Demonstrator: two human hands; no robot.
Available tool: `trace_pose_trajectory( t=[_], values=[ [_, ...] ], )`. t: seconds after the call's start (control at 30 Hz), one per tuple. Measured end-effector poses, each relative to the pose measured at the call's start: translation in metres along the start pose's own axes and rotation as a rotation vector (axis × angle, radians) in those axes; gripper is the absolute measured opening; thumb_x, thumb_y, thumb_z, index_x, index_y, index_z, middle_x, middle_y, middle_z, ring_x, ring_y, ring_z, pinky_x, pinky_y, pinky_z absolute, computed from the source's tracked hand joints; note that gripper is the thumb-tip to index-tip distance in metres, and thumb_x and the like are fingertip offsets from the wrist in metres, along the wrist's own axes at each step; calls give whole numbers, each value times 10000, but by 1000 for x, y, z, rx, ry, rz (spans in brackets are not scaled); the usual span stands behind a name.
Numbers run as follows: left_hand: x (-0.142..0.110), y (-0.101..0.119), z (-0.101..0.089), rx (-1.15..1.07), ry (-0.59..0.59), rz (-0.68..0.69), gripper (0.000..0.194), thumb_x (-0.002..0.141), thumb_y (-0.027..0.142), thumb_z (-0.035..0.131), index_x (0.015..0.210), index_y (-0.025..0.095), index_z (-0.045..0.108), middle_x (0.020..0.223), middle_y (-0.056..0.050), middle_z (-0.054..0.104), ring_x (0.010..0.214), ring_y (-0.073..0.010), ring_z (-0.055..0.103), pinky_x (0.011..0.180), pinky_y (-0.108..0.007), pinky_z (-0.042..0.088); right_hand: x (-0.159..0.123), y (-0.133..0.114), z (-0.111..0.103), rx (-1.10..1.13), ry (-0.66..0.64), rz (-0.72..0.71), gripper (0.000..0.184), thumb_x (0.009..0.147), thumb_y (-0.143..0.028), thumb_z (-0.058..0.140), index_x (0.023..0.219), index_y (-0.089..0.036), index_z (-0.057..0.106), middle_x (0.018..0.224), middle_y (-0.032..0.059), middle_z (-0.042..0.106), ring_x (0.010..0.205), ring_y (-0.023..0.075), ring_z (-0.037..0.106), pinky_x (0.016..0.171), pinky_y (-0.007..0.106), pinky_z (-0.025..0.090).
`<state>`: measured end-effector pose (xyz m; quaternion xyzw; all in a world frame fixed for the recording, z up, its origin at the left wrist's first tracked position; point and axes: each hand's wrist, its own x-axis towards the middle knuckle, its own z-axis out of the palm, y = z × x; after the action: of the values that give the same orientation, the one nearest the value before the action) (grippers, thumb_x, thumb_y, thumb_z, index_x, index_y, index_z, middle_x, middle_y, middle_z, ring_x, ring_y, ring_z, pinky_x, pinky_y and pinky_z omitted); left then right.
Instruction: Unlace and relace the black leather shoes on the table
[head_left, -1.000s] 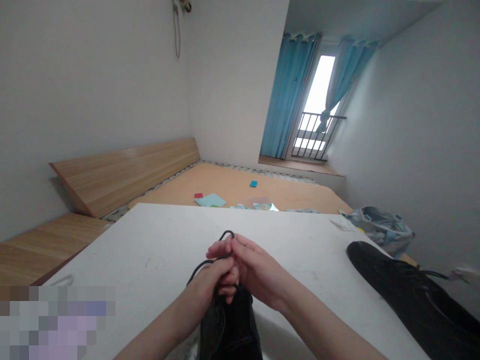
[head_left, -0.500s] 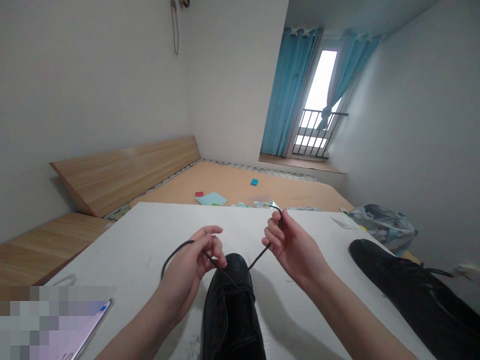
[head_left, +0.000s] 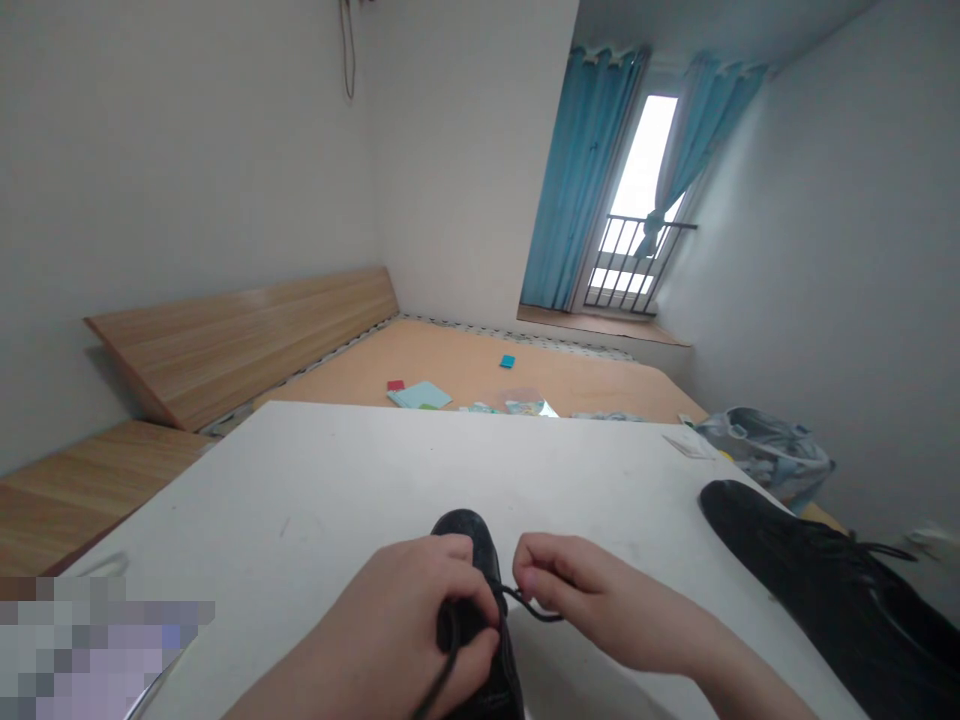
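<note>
A black shoe (head_left: 461,522) stands on the white table, its toe pointing away from me. My left hand (head_left: 427,620) is over the shoe's throat, fingers curled together around one end of a black shoelace (head_left: 442,675), and hides much of the upper. To the right of the shoe, my right hand (head_left: 577,590) is closed with thumb and fingertips on the other lace end, which runs from the shoe and trails below the hand. A second black shoe (head_left: 802,570), laced, lies at the table's right side.
The white table (head_left: 337,470) fills the foreground. A device with a blurred-out screen (head_left: 112,650) lies at its lower left. Beyond is a bed (head_left: 450,350) with cards and papers on it. A bluish bag (head_left: 772,440) sits past the right edge.
Both hands have come down and closer to the shoe, the left now over its throat. The lace ends, earlier drawn up and apart, are now low by the shoe.
</note>
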<state>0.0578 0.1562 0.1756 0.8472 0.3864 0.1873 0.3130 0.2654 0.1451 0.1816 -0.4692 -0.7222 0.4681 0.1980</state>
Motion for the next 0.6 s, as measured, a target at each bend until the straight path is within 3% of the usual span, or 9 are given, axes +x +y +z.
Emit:
trace_pose_trajectory(
  t=[0.13,0.27,0.33,0.5,0.6],
  values=[
    [2,-1,6,61,-58,-48,144,673,218,612,768,250,716,826,2,650,769,-174,572,682,-253,414,-5,-4,8,-135,-50,43,130,902,-208,466,784,-195,519,737,-29,498,706,121,432,634,223,334],
    [3,-3,8,48,-52,-60,121,661,218,635,756,249,703,820,16,647,786,-167,577,671,-244,405,-5,3,13,-155,-12,93,113,853,-179,526,743,-188,504,701,-39,492,670,107,425,589,206,313],
    [3,-2,9,35,-48,-82,101,666,234,642,745,248,703,815,16,649,775,-165,578,658,-244,400,-3,10,14,-112,-18,137,123,841,-190,544,733,-188,484,654,-46,479,619,99,419,543,198,305],
    [3,0,11,26,-48,-113,96,683,235,625,741,240,701,812,16,654,780,-164,584,652,-248,389,1,22,17,175,-172,210,105,878,-175,453,778,-204,439,490,-88,441,431,78,396,414,175,290],
    [2,0,11,29,-48,-107,87,686,244,617,721,233,697,788,14,650,766,-163,581,640,-248,379,1,22,20,221,-175,216,102,871,-151,444,784,-203,442,461,-93,456,399,72,401,394,164,286]
  ],
)
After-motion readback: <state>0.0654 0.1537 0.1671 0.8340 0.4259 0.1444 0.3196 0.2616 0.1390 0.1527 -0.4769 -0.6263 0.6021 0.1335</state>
